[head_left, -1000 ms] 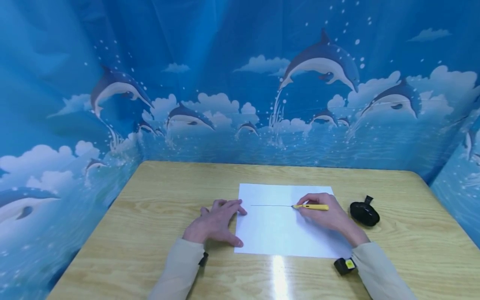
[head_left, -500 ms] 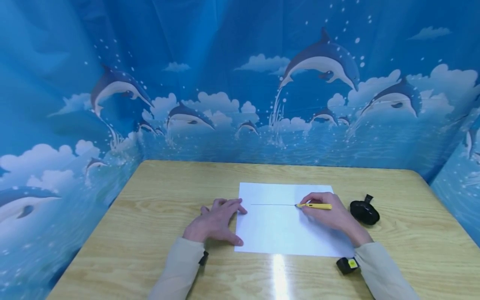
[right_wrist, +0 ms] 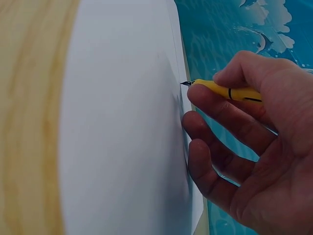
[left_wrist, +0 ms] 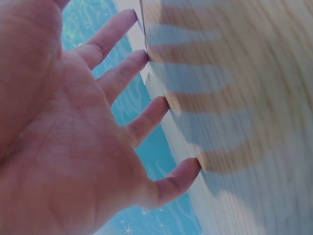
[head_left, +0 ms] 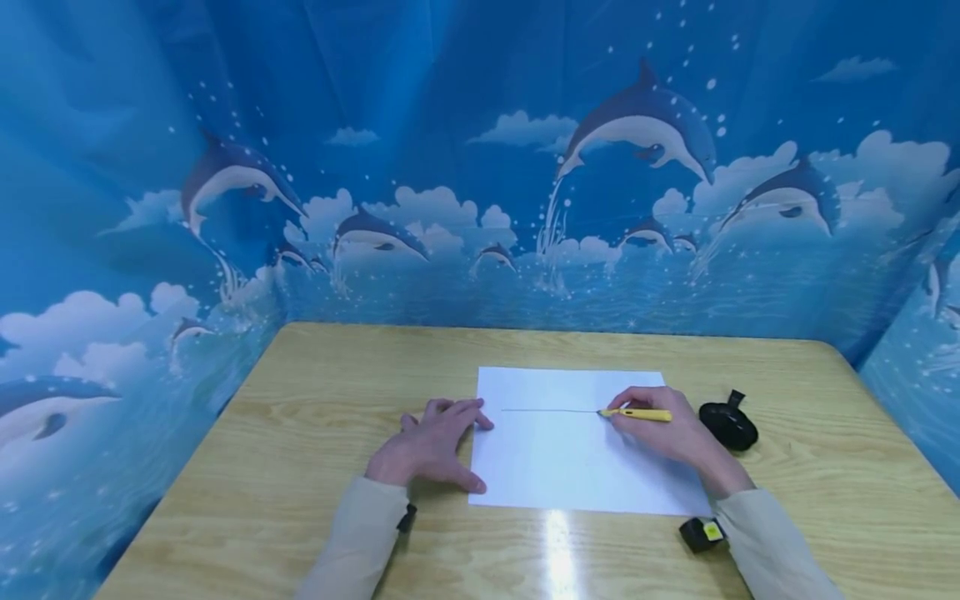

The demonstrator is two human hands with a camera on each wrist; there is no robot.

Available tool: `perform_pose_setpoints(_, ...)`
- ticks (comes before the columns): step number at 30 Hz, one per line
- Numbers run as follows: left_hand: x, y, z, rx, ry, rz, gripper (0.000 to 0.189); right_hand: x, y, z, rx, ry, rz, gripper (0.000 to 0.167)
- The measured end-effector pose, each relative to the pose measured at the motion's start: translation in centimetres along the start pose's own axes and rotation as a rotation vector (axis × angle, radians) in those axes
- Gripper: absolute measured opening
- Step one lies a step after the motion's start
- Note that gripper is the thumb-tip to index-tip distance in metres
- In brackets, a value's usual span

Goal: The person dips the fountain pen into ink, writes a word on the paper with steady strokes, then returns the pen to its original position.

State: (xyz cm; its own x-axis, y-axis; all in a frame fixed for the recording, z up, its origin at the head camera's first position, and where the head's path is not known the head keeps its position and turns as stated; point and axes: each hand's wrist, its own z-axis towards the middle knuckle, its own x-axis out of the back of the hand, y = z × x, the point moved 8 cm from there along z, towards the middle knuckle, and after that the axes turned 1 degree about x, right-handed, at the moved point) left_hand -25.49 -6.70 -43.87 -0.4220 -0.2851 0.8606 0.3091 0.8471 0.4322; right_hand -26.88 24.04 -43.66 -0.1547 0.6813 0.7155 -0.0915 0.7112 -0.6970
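Note:
A sheet of white paper [head_left: 547, 467] lies on the wooden table, with a thin dark line running across its upper part. My right hand [head_left: 667, 425] pinches a yellow fountain pen [head_left: 645, 414] between thumb and fingers, its nib at the right end of that line. In the right wrist view the pen's dark nib [right_wrist: 186, 83] meets the paper, and the other fingers curl loosely below. My left hand [head_left: 431, 450] is spread at the paper's left edge, its thumb and a fingertip over the sheet. The left wrist view shows its fingertips [left_wrist: 159, 105] resting on the surface.
To the right of the paper sits a small black dish-like object [head_left: 729, 427] with a short tab. A black wrist device with a yellow mark [head_left: 702, 534] is at the right cuff. Behind the wooden table [head_left: 322, 367] hangs a blue dolphin curtain [head_left: 450, 167].
My right hand has moved slightly to the right with the fountain pen, and the dark line has grown longer that way. The left hand has stayed in place.

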Motion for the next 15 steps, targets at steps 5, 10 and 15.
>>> perform_pose_setpoints(5,-0.07,-0.03,-0.06,-0.002,-0.008,-0.013,0.079,0.08,0.13,-0.08,-0.008,0.009,-0.007,0.017)
perform_pose_setpoints(10,-0.17,-0.10,0.00,-0.003,-0.010,-0.009,0.079,0.20,0.25,-0.09,-0.009,0.014,-0.011,0.015)
perform_pose_setpoints(15,-0.15,-0.16,0.07,-0.005,-0.001,0.006,0.080,0.29,0.30,-0.12,-0.006,0.015,-0.024,0.016)
